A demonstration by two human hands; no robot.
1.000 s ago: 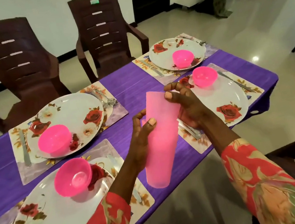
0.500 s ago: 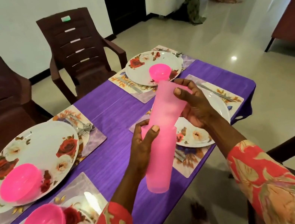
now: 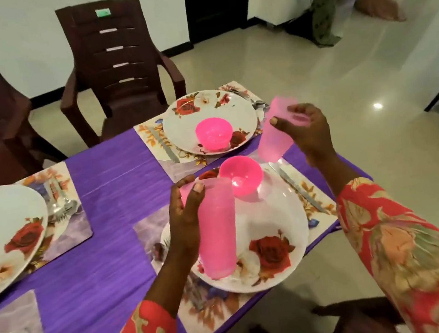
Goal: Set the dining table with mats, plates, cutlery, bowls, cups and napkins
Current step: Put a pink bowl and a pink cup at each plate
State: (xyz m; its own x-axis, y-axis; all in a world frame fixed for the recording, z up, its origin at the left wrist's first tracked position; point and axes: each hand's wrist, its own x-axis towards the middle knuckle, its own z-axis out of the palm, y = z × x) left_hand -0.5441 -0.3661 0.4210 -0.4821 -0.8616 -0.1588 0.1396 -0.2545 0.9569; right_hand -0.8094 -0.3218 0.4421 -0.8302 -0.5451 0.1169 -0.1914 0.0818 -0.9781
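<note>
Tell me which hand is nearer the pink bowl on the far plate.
Right. The right hand, gripping a pink cup, is just right of the bowl; the left hand is well nearer the camera.

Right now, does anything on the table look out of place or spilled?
Nothing spilled or damaged. Only the near plate overhangs the table edge. Each hand holds a pink cup, left hand, right hand.

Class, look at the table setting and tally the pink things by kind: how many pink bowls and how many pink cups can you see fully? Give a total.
Pink bowls: 2, far bowl and near bowl.
Pink cups: 2, one in the left hand, the stack; one in the right hand, the single cup.
Total: 4
</note>
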